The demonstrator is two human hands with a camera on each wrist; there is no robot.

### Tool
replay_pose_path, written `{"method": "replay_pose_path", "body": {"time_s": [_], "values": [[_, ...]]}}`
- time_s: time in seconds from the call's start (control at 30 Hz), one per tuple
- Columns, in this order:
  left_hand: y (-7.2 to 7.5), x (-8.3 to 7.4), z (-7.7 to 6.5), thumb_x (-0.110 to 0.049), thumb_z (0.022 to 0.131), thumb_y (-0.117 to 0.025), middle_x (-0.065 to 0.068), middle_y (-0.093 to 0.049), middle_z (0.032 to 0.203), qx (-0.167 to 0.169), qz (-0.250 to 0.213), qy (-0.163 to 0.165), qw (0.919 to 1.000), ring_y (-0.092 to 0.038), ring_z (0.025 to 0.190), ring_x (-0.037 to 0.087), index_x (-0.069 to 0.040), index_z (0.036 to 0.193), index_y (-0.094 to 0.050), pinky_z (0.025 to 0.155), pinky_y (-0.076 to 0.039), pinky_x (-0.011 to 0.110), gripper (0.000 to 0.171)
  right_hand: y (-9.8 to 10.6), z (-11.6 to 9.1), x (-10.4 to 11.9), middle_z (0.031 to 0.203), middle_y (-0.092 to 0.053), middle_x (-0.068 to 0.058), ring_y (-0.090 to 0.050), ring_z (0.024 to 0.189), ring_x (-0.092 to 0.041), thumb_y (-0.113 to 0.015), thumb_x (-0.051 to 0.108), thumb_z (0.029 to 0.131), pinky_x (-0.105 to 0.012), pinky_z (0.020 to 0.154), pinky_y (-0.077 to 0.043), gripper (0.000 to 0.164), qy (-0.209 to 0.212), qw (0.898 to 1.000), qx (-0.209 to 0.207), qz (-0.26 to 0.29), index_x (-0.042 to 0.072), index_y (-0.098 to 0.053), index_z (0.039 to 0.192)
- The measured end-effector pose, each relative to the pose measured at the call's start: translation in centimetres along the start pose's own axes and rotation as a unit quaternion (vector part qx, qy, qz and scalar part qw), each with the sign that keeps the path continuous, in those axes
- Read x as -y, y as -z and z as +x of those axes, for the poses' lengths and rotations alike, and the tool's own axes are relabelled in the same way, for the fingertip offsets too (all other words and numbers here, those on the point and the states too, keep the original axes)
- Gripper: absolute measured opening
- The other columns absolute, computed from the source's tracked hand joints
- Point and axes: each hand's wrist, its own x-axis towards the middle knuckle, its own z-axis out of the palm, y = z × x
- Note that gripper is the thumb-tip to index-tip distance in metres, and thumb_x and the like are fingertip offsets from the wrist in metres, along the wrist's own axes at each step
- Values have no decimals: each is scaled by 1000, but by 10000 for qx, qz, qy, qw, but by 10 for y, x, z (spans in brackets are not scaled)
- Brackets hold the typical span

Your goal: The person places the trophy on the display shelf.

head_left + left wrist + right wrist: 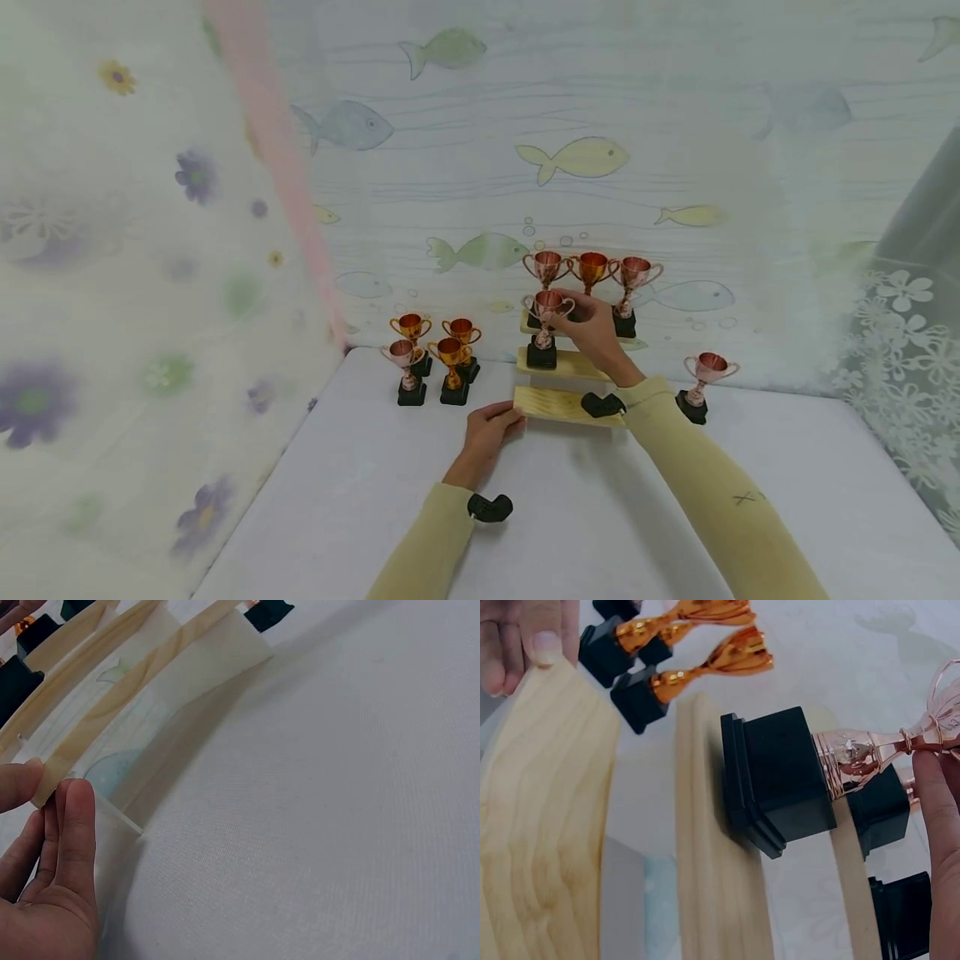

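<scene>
My right hand (598, 333) grips a rose-gold trophy cup (542, 353) by its upper part, thumb and fingers about the bowl and stem. The trophy's black base (780, 780) is at the left end of the middle step (581, 364) of a three-tier wooden stand (551, 404), slightly tilted in the right wrist view. With thumb and fingers, my left hand (489, 432) pinches the left end of the lowest step (112, 709). Along the top step stand a rose-gold trophy (547, 264), a gold one (592, 267) and another rose-gold one (636, 272).
Left of the stand, several trophies cluster on the white table (337, 492): gold ones (452, 354) and a rose-gold one (405, 358). A single rose-gold trophy (705, 375) stands to the right. Behind the table hangs a fish-patterned curtain (420, 183).
</scene>
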Motion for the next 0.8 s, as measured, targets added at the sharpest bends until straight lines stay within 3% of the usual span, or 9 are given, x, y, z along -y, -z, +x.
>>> {"method": "replay_pose_path", "body": {"time_s": [0.17,0.33,0.43,0.53,0.67,0.8], "values": [[-1,1,1,-5,96,-70,17,-69,113,17,78,49,10000,-71,91,16,5,126,-66,87,-61,29,32,0,-7,11,96,-63,2,-56,83,-21,-73,8,93,-22,67,-48,47,-87,9999,59,-59,-3,-61,137],[-3,0,1,-6,96,-70,16,-69,113,-21,130,80,9999,-71,90,16,4,126,-67,88,-61,29,31,3,-7,1,99,-65,3,-58,86,-19,-74,8,93,-21,68,-50,50,16,9999,81,-87,1,-59,140],[-3,0,-1,-6,96,-69,17,-69,115,-17,139,48,9999,-71,91,16,4,127,-66,89,-61,30,32,5,-8,-2,117,-66,-5,-61,97,-20,-75,6,92,-20,73,-54,55,32,9999,122,4,2,-56,143],[-1,0,-2,-7,97,-69,17,-68,116,-24,135,13,9999,-71,91,15,4,127,-65,89,-61,31,33,8,-12,2,138,-59,-17,-59,116,-25,-74,1,92,-20,87,-57,60,50,9998,176,106,-2,-50,147],[-1,0,-2,-8,97,-69,17,-68,116,-38,151,-6,9999,-71,91,15,4,127,-65,89,-61,30,33,13,-22,10,147,-49,-27,-53,128,-40,-73,-6,89,-38,103,-55,61,308,9995,75,-79,-6,-49,145],[1,2,-1,-9,97,-70,17,-69,115,-64,177,-10,9998,-71,90,15,4,127,-66,89,-61,30,33,20,-36,24,144,-51,-23,-53,126,-42,-80,-6,82,-52,107,-50,63,764,9951,26,-626,0,-57,141]]}}
